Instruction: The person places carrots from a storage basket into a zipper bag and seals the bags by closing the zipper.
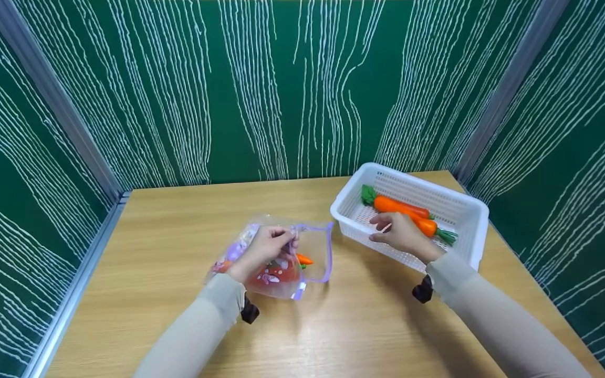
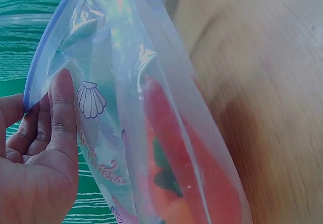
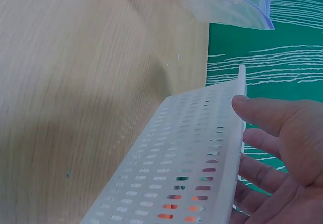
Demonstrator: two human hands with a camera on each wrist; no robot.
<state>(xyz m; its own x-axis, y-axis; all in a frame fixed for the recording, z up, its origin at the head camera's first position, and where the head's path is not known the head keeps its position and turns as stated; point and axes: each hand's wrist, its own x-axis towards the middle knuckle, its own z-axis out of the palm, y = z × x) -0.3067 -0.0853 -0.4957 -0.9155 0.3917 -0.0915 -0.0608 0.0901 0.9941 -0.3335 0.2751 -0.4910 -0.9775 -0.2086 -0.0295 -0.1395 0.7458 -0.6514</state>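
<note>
My left hand (image 1: 267,245) pinches the edge of a clear zip bag (image 1: 281,287) with purple trim and printed shells, thumb on one side and fingers on the other. The bag's mouth faces the basket. Inside it, a red piece (image 2: 174,125) and orange pieces with green bits show through the plastic. Over the near rim of a white perforated basket (image 1: 470,231) hovers my right hand (image 1: 403,234), fingers loosely bent and holding nothing. Orange carrots (image 1: 393,205) with green tops lie in the basket, partly hidden by that hand.
Both things stand on a wood-grain table (image 1: 166,231), the basket at the back right. Green panels (image 1: 292,105) with white wavy lines enclose the back and sides, joined by grey metal posts (image 1: 53,94).
</note>
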